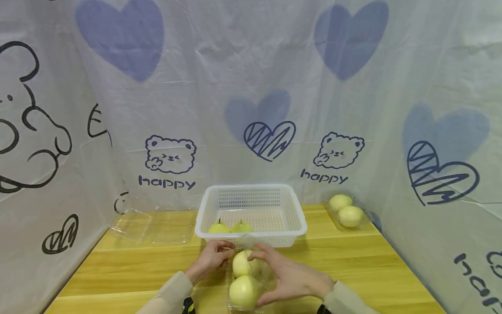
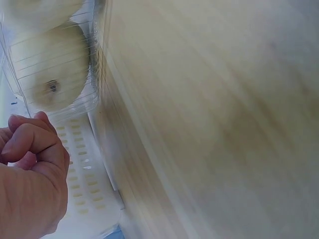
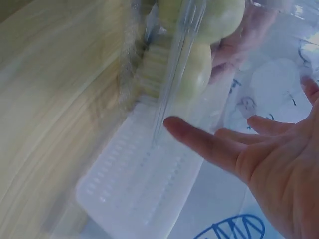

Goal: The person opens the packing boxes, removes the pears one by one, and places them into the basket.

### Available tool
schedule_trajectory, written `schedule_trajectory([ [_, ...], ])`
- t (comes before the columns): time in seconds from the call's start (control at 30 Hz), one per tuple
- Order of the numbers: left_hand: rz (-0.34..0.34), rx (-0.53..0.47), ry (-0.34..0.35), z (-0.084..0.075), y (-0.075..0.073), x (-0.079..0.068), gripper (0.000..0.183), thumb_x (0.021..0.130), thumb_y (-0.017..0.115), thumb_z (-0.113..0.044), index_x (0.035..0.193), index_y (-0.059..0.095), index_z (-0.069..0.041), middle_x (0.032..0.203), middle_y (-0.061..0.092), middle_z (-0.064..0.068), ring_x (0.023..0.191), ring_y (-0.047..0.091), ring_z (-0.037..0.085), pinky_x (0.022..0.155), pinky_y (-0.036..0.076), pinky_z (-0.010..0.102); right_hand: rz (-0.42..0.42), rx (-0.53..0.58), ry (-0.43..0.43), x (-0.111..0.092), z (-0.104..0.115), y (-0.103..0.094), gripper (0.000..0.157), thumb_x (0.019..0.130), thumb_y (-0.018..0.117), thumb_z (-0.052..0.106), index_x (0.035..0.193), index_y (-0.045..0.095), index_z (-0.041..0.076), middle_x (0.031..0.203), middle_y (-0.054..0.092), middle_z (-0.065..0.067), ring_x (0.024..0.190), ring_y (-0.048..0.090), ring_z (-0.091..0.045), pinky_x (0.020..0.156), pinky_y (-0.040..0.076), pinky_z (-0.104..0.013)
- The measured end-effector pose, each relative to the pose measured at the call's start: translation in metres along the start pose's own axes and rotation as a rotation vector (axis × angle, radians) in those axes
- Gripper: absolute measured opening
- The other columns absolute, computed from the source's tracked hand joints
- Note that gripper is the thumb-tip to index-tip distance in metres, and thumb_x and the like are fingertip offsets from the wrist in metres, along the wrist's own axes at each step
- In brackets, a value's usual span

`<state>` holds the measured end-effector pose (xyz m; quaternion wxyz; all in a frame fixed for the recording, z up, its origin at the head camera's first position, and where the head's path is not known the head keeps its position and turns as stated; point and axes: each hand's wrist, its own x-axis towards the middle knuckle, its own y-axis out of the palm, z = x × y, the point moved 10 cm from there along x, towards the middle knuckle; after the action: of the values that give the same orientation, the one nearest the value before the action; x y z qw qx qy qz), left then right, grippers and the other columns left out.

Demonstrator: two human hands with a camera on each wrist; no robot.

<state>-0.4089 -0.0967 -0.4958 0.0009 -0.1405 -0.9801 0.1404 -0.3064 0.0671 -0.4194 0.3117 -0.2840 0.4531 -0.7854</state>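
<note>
While the two pears sit one behind the other, nearer pear (image 1: 244, 291) and farther pear (image 1: 241, 263), in the clear box (image 3: 175, 69), the person's left grip (image 1: 211, 259) curls at the far-left corner and appears to pinch the plastic edge. And across from it comes the right grip (image 1: 292, 272) — fingers spread wide, thumb down by the nearer pear, nothing clasped. One fingertip hangs right at the plastic rim; touching or just short, I can't tell.

We're at the front of the white basket (image 1: 288, 237) here, on the yellow wood-grain worktop (image 1: 345, 257). My judgement: hold that left corner steady, take the right-hand pressure on the rim rather than on the fruit, and work corner by corner — thin plastic like this probably buckles if squeezed in the middle, and pears bruise easily. Whether a lid is seated, I can't make out.

Now the writing! "happy" stands under each bear on the back sheet (image 1: 251, 65), left and right, and the same word runs partly out of view on the right-hand side. No brand or label shows on the plastic.
</note>
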Motion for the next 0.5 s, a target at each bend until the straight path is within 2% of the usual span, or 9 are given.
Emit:
schedule_trajectory([
  [0.07,0.002,-0.004,0.004,-0.001,0.0,0.0,0.025,0.096,0.057,-0.004,0.117,0.063,0.007,0.065,0.054,0.001,0.051,0.044,0.008,0.045,0.034,0.02,-0.003,0.044,0.013,-0.004,-0.002,-0.005,0.077,0.081,0.072,0.057,0.143,0.029,0.04,0.164,0.013,-0.006,0.141,0.037,-0.035,0.102,0.044,-0.056],
  [0.13,0.002,-0.009,0.004,-0.002,0.001,0.0,0.025,0.096,0.056,-0.004,0.118,0.063,0.007,0.065,0.054,0.0,0.051,0.044,0.008,0.046,0.034,0.02,-0.025,0.104,0.017,-0.007,-0.003,-0.012,0.062,0.089,0.068,0.048,0.138,0.032,0.033,0.164,0.012,-0.008,0.139,0.037,-0.037,0.098,0.047,-0.053],
  [0.27,-0.005,-0.009,0.013,-0.003,0.001,0.0,0.026,0.096,0.057,-0.005,0.118,0.063,0.008,0.066,0.054,0.0,0.051,0.044,0.008,0.045,0.033,0.019,-0.142,0.221,0.054,-0.007,-0.006,-0.034,0.025,0.1,0.054,0.036,0.117,0.041,0.022,0.161,0.018,-0.011,0.124,0.052,-0.032,0.083,0.055,-0.035],
  [0.37,-0.012,-0.009,0.021,-0.004,0.001,-0.001,0.026,0.096,0.058,-0.005,0.118,0.062,0.009,0.065,0.054,0.0,0.051,0.044,0.008,0.045,0.033,0.019,-0.234,0.256,0.118,-0.006,-0.01,-0.05,0.018,0.1,0.055,0.034,0.107,0.045,0.02,0.155,0.027,-0.012,0.114,0.057,-0.031,0.071,0.054,-0.024],
  [0.5,-0.019,-0.013,0.031,-0.004,0.002,-0.001,0.026,0.095,0.059,-0.005,0.116,0.063,0.01,0.064,0.053,0.0,0.052,0.044,0.009,0.046,0.034,0.019,-0.274,0.237,0.205,-0.008,-0.024,-0.063,0.022,0.096,0.061,0.025,0.116,0.052,0.022,0.138,0.039,-0.012,0.109,0.055,-0.032,0.07,0.052,-0.025],
])
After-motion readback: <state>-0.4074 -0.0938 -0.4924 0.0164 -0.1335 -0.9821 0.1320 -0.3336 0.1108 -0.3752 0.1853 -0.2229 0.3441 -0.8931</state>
